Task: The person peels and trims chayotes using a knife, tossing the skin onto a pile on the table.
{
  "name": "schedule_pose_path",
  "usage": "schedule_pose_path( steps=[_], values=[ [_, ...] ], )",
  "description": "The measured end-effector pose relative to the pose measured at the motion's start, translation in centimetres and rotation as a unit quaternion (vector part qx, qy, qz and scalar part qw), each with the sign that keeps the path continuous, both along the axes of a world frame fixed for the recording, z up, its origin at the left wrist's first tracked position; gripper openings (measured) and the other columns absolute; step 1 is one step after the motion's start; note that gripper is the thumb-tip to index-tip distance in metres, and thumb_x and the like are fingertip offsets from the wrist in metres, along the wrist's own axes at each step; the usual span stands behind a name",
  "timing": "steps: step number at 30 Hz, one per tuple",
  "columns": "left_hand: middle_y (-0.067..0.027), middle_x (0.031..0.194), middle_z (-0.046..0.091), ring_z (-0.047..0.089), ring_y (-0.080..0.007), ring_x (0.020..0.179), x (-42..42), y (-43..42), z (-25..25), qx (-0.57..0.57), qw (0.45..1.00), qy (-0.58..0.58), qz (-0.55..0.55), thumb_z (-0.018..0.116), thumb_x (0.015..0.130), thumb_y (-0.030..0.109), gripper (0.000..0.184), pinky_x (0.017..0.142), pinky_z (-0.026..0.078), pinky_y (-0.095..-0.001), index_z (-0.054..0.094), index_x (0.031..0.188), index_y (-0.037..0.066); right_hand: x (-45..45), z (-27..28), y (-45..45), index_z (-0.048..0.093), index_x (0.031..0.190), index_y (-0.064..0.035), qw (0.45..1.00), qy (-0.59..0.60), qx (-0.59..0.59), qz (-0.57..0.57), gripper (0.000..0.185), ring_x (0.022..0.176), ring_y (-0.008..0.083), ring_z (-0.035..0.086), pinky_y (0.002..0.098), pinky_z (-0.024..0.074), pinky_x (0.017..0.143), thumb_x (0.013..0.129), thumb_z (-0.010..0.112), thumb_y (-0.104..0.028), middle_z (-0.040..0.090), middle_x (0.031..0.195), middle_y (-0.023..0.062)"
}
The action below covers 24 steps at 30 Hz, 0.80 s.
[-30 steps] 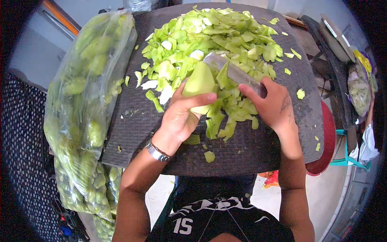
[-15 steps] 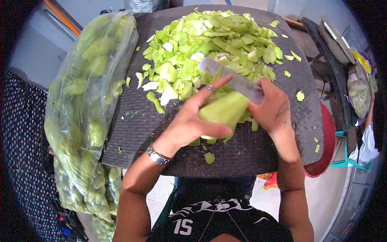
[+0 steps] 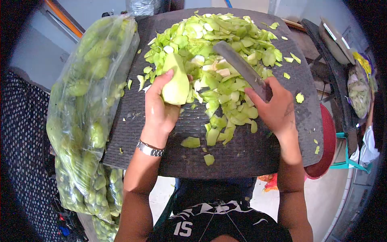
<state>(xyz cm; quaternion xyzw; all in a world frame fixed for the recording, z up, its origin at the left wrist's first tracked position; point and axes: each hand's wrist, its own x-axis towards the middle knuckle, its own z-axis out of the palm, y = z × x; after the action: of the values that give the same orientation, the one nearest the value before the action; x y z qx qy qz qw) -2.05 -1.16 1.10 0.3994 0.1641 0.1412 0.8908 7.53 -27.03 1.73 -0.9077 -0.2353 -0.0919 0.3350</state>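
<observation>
Left of the middle of the frame, the left hand (image 3: pixel 159 105) is holding a pale green fruit (image 3: pixel 176 84) over the dark table (image 3: pixel 129 151). The thumb is pressing along the near left side while the other fingers are curling behind, largely hidden, so the hand is clamping the fruit between them. The fruit is standing with its narrow end pointing up the frame and its wide end sitting low by the palm, a grip that is probably giving support while leaving much of the rounded side bare.

Right of the middle, the right hand (image 3: pixel 279 107) is gripping a broad knife (image 3: pixel 238 64) near its lower end, thumb and forefinger closing on it from either side; how the remaining fingers are lying I cannot tell. The blade is slanting toward the upper middle, well apart from the fruit and showing almost edge-on, likely so that it is clearing the other hand.

Green peelings (image 3: pixel 225 34) are heaping up across the upper middle and trailing down between the hands, presumably because they are dropping where the blade is working. A clear bag (image 3: pixel 76 113) of similar fruits is lying along the left side of the frame, seemingly placed within easy reach.
</observation>
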Motion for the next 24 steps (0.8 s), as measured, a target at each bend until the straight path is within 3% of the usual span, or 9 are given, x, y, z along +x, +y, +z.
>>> schedule_pose_path(
  steps=[5,9,12,15,18,21,24],
  values=[
    [-0.0112,0.110,0.069,0.068,-0.0253,0.094,0.4,-1.0,-0.2,0.042,0.998,0.031,0.042,0.061,0.100,0.034,0.040,0.087,0.057,-0.0408,0.061,0.126,0.003,-0.7,0.4,0.5,0.063,0.087,0.0017,0.992,0.112,0.034,0.041,0.043,0.063,0.0329,0.064,0.0433,0.0468,0.059,0.094,0.073,-0.040,0.061,0.069,0.0201],
    [-0.0125,0.109,0.068,0.066,-0.0275,0.095,0.3,0.0,-0.3,-0.042,0.999,0.017,-0.014,0.057,0.102,0.036,0.041,0.086,0.057,-0.0408,0.060,0.126,0.003,-1.0,-0.4,0.5,0.065,0.093,0.0008,0.958,0.223,0.107,0.142,0.043,0.059,0.0215,0.062,0.0378,0.0463,0.056,0.103,0.061,-0.041,0.059,0.069,0.0127],
    [-0.0136,0.109,0.068,0.066,-0.0282,0.095,0.5,0.6,-1.3,-0.136,0.990,0.032,-0.022,0.053,0.102,0.038,0.042,0.084,0.056,-0.0414,0.060,0.124,0.002,-2.0,0.7,0.6,0.065,0.102,-0.0016,0.870,0.436,0.170,0.155,0.046,0.055,0.0138,0.059,0.0312,0.0458,0.050,0.108,0.050,-0.044,0.058,0.072,0.0055],
    [-0.0138,0.107,0.068,0.066,-0.0280,0.094,0.4,0.8,-2.3,-0.162,0.986,0.011,-0.041,0.052,0.103,0.040,0.042,0.084,0.056,-0.0416,0.061,0.121,0.003,-2.9,0.2,1.2,0.063,0.110,-0.0017,0.871,0.431,0.141,0.191,0.051,0.050,0.0091,0.055,0.0234,0.0411,0.041,0.111,0.039,-0.046,0.056,0.081,0.0014],
    [-0.0128,0.104,0.069,0.067,-0.0275,0.093,0.5,0.6,-2.6,-0.143,0.989,-0.016,-0.043,0.053,0.103,0.043,0.043,0.083,0.056,-0.0415,0.063,0.116,0.004,-3.9,0.3,1.7,0.061,0.117,-0.0027,0.875,0.409,0.133,0.223,0.049,0.050,0.0097,0.054,0.0229,0.0417,0.042,0.111,0.037,-0.045,0.058,0.085,0.0019],
    [-0.0105,0.099,0.071,0.069,-0.0258,0.094,0.3,-0.4,-1.7,-0.148,0.989,-0.009,-0.024,0.055,0.102,0.047,0.043,0.085,0.056,-0.0422,0.065,0.111,0.006,-4.9,1.5,2.5,0.057,0.107,-0.0029,0.865,0.429,0.138,0.221,0.040,0.053,0.0168,0.063,0.0344,0.0489,0.049,0.109,0.046,-0.042,0.063,0.075,0.0074],
    [-0.0099,0.099,0.071,0.069,-0.0253,0.095,0.1,-2.5,0.2,-0.183,0.983,0.011,0.024,0.055,0.102,0.046,0.040,0.088,0.055,-0.0437,0.066,0.110,0.008,-7.3,1.7,3.5,0.053,0.106,-0.0012,0.926,0.305,0.097,0.200,0.029,0.060,0.0291,0.069,0.0438,0.0517,0.054,0.108,0.050,-0.030,0.068,0.077,0.0161]
  ],
)
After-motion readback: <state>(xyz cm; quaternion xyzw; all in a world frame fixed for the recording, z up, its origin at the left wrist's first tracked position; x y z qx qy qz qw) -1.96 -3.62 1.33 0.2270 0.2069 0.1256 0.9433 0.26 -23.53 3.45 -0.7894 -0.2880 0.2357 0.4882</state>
